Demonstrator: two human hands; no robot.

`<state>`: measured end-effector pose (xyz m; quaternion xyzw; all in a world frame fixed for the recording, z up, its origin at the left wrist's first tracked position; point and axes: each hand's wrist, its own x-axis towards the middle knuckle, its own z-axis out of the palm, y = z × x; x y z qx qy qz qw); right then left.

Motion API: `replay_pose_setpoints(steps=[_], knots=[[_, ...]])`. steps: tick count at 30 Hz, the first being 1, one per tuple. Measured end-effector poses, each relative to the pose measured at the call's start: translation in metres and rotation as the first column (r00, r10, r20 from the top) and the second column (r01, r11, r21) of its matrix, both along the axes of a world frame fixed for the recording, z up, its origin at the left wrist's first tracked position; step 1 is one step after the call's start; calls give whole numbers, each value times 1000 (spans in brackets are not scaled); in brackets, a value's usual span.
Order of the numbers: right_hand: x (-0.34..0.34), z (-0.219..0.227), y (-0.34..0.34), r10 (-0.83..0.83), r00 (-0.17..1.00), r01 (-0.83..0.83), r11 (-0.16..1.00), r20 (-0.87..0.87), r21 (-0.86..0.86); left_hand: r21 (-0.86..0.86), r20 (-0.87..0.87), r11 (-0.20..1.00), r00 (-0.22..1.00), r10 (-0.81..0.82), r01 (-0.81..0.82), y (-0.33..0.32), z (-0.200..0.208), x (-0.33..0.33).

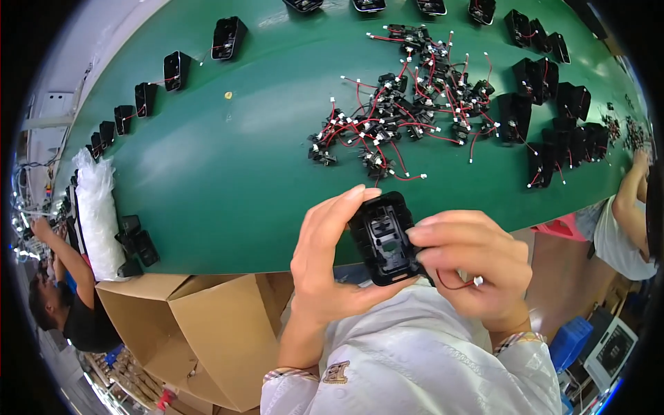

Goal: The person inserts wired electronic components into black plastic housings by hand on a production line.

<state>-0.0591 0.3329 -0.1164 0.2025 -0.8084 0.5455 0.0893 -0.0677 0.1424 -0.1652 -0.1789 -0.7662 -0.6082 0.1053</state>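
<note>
My left hand (320, 259) is closed around a black plastic housing (384, 238), its fingers along the left side and the thumb under the lower edge. The housing's open inside faces me, with moulded ribs and slots. At its right edge my right hand (477, 259) is closed, fingertips together against the rim. From under those fingers comes a thin red wire ending in a white connector plug (477, 281); whatever the wire joins is hidden by the hand. Just beyond the housing lies a tangled pile of small black wired parts (408, 104) with red leads and white plugs.
Black housings stand along the green table's (228, 194) far edge, with a cluster of housings (532, 79) at right. A white plastic roll (100, 214) lies at left. Below the near edge is an open cardboard box (225, 335). Other people work at both sides.
</note>
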Motion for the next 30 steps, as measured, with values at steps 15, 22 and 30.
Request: replay_pose_setpoints(steps=[15, 22, 30], knots=[[-1, -8, 1, -43, 989, 60, 990, -139, 127, -267, -90, 962, 992, -90, 63, 0, 20, -10], [-6, 0, 5, 41, 995, -15, 963, -88, 270, -310, -68, 949, 994, -86, 61, 5, 17, -12], [-5, -1, 5, -56, 992, 73, 985, -110, 157, -168, 59, 980, 994, -97, 106, 8, 27, -13]])
